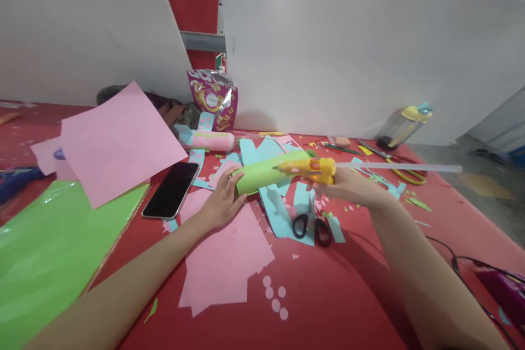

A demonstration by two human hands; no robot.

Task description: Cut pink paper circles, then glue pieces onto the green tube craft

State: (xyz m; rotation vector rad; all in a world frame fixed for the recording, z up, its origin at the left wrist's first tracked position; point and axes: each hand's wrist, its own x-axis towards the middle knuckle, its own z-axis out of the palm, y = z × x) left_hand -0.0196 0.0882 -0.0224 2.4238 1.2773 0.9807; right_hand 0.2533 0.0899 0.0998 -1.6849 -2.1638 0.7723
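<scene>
My left hand (225, 199) is closed on the near left end of a light green paper tube (262, 173), which lies slanted over paper scraps. In my right hand (343, 185) is a yellow hot glue gun (307, 167), its nozzle pointing left at the tube's surface. A long clear glue stick (397, 166) sticks out of the gun's back to the right. Whether the nozzle touches the paper I cannot tell. Just below the gun, scissors (312, 224) with black handles rest on light blue paper (276, 213).
Pink sheets (225, 262) and a phone (171, 190) lie left of centre, beside a green paper pack (61, 246). Behind stand a pink decorated tube (211, 141) and a snack bag (215, 98). A bottle (404, 127) and yellow-handled scissors (410, 176) are at right, black cables (455, 262) nearer.
</scene>
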